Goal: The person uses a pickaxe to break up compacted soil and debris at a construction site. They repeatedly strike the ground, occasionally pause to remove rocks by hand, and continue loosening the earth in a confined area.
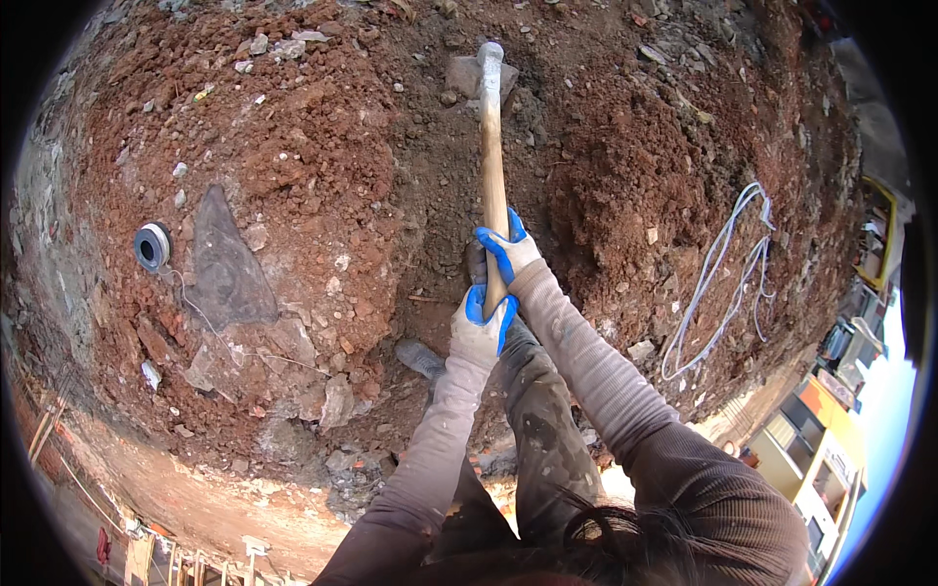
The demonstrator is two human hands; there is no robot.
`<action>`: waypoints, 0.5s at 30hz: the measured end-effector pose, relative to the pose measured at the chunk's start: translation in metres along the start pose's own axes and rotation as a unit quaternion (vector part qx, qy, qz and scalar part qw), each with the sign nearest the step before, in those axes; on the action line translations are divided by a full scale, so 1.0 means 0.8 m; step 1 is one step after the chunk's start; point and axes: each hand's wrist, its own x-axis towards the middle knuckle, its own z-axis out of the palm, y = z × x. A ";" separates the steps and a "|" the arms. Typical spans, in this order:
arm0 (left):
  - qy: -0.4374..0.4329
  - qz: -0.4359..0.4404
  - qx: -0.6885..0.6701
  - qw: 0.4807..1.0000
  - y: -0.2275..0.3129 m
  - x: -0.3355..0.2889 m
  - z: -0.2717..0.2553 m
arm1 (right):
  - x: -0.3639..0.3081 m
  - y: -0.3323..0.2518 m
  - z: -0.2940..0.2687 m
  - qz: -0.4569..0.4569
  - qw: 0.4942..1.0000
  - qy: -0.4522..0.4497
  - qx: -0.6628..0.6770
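Both my hands, in white gloves with blue palms and fingers, are wrapped around the wooden handle of a hoe [493,166]. Higher up the handle is my right hand [508,248]; my left hand [481,327] grips close to the near end. The shaft points away from me to the hoe's pale, worn metal socket. Its broad grey blade [463,76] lies at the soil in the dug strip, partly hidden behind the socket. How deep the blade sits I cannot tell.
Loose reddish soil [322,127] with stones banks up on both sides of the trench. On the left are a string reel [151,247], its line trailing toward me, and a dark cloth-like piece [230,264]. A pale looped cable [718,254] lies right. My shoe [420,357] stands in the trench.
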 end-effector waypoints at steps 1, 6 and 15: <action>0.018 0.063 0.029 0.997 0.012 -0.003 0.009 | -0.016 -0.020 -0.007 0.037 0.993 0.011 0.110; 0.157 0.126 0.122 0.972 0.215 0.121 0.153 | 0.077 -0.294 -0.073 0.257 0.931 -0.094 0.241; 0.142 0.260 0.312 0.903 0.583 0.500 0.321 | 0.391 -0.531 -0.136 -0.091 0.994 0.058 0.032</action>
